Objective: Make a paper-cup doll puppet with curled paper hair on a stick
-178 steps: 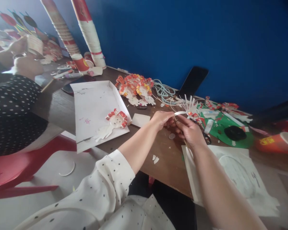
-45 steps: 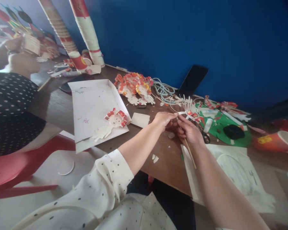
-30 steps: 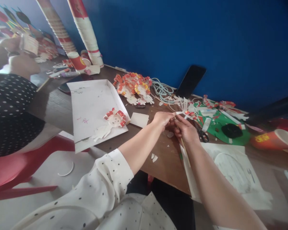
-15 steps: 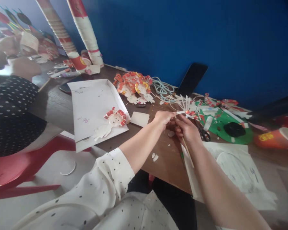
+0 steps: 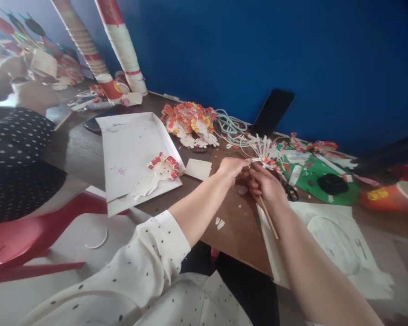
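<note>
My left hand pinches the end of a white paper strip over the table. Right beside it, my right hand is closed around a thin wooden stick, whose lower end sticks out toward my wrist. The fingertips of both hands nearly meet, and my right fingers are partly in shadow. Just beyond them lie fanned white paper strips and red-and-white paper pieces. Black-handled scissors rest to the right of my right hand, partly covered.
A white box lid carries a paper lion-like figure. Behind are a pile of similar figures, pale blue cord and a leaning phone. An orange paper cup lies rightward. A co-worker's hands hold a card at left.
The stick's lower end has swung slightly to the right in my right hand. My left hand stays nearly still. At far left, the co-worker's card has shifted a little.
</note>
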{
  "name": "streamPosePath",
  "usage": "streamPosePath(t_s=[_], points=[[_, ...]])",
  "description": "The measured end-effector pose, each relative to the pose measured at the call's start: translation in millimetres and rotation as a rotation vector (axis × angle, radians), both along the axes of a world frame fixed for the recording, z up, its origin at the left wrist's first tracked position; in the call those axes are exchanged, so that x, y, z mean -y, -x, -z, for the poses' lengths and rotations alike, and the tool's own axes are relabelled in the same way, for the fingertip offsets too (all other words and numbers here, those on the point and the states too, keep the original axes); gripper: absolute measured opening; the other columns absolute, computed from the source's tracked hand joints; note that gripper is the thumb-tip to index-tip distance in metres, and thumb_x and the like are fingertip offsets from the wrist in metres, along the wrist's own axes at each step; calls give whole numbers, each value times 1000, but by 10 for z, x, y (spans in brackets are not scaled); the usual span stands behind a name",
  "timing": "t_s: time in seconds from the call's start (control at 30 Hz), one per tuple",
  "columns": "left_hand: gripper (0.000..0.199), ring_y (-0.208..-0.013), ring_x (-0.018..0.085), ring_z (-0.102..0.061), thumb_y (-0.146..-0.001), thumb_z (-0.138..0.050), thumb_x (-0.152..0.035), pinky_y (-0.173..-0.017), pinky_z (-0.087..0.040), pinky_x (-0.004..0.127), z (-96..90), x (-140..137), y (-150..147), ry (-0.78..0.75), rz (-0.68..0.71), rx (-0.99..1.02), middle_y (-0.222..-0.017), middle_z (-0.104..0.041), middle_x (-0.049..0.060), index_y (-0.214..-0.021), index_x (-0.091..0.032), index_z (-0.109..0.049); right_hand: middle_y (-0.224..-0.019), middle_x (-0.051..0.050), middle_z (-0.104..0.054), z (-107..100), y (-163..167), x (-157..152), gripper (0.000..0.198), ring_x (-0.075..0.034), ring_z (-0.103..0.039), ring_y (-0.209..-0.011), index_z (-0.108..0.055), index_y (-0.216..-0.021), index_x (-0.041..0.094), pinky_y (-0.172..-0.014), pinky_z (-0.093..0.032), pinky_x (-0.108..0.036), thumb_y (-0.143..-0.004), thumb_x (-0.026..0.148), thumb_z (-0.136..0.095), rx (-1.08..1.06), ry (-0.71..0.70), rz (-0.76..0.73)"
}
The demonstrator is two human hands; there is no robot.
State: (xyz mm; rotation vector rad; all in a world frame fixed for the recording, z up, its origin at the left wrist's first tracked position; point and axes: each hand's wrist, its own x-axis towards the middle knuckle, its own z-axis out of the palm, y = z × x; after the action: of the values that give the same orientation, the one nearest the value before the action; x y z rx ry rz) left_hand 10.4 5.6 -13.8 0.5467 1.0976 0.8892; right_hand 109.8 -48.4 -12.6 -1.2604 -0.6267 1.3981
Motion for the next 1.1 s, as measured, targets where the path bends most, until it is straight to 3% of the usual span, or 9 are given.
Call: streamPosePath(t_s=[0.23,0.37,0.6,0.83,1.1], points=[[29,-39,7,-44,-72,-80,-23,-47,-40,22,18,6,33,-9,4,80,-46,-45,-5,-60,-14,-55,-57,5,-53,24,-10,-22,52,-4,-38,-41,-64,-113,17,-34,-15,-14,-62,20,-73,48,4,-9],[29,-43,7,-47,-77,-76,-28,-45,-38,20,-7,-20,58,17,10,109,-52,-52,0,-61,-12,-59,-59,4,-57,2,-9,-28,52,-5,-39,-42,-63,-111,17,-33,-15,-14,-60,19,-73,58,27,29],[17,-42,7,-48,-76,-70,-11,-44,-32,20,-7,-34,74,10,50,46,-51,-53,0,-63,-11,-60,-56,4,-56,5,-11,-34,57,-5,-39,-40,-63,-117,15,-34,-13,-14,-61,19,-71,59,22,19],[14,-37,6,-40,-80,-68,-13,-43,-28,21,-1,-7,53,-24,39,-68,-46,-49,-2,-67,-11,-62,-58,2,-60,68,-13,-11,63,-5,-39,-40,-65,-121,13,-35,-16,-15,-61,24,-75,111,-51,25],[22,-40,6,-43,-82,-67,-16,-43,-28,19,-54,28,60,-29,101,-51,-47,-50,-1,-61,-12,-60,-56,4,-56,76,-39,-9,58,-5,-38,-40,-67,-118,14,-35,-16,-15,-61,23,-74,88,-55,31]])
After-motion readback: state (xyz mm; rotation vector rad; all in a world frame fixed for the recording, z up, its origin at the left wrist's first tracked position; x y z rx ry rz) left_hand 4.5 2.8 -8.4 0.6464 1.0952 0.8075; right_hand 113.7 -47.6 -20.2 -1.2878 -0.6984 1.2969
